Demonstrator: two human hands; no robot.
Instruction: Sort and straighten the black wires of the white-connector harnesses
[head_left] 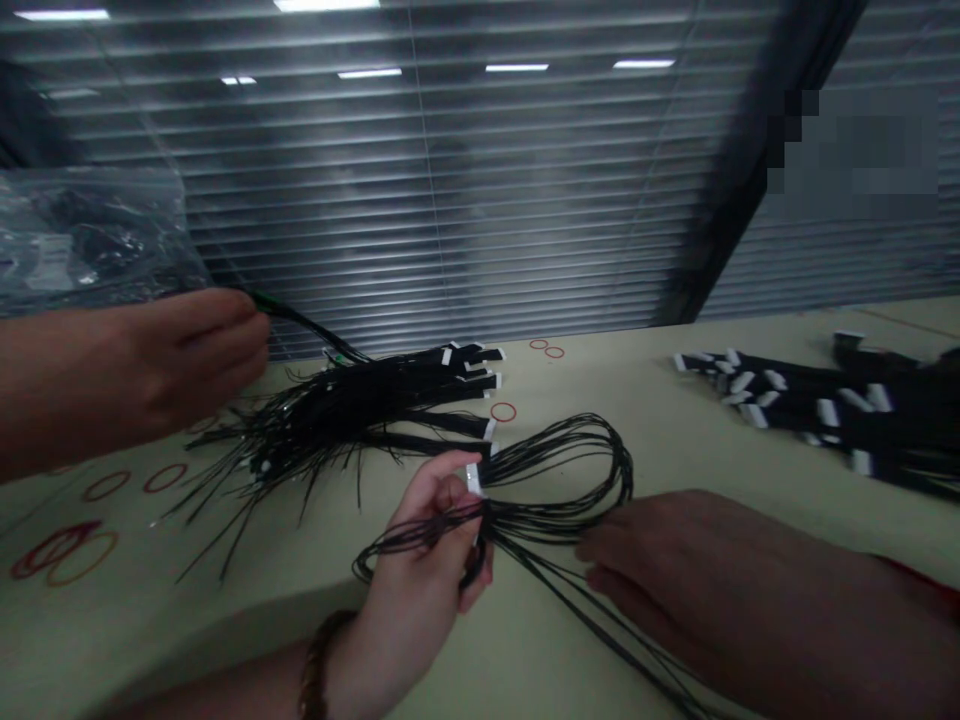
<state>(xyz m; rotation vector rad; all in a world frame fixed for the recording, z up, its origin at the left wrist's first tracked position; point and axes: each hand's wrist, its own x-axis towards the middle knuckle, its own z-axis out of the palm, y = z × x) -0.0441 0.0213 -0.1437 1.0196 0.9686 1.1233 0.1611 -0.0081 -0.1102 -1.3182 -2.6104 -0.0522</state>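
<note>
My left hand point(431, 575) is closed around a black wire harness point(555, 520). The harness is folded into loops, and a white connector point(473, 478) sticks up between thumb and fingers. Its loops bulge out to the right, and a smaller one hangs over the wrist side. My right hand point(690, 590), slightly blurred, has its fingers bent together at the far end of the large loop; the fingertips are partly hidden. Loose wire tails run beneath it toward the bottom edge.
Another person's hand point(187, 350) grips dark wires at the left, above a heap of harnesses point(337, 410). More harnesses point(795, 395) lie at the right. Red rubber bands point(503, 412) are scattered on the table point(255, 640). A clear plastic bag point(90, 235) stands before the blinds point(487, 200).
</note>
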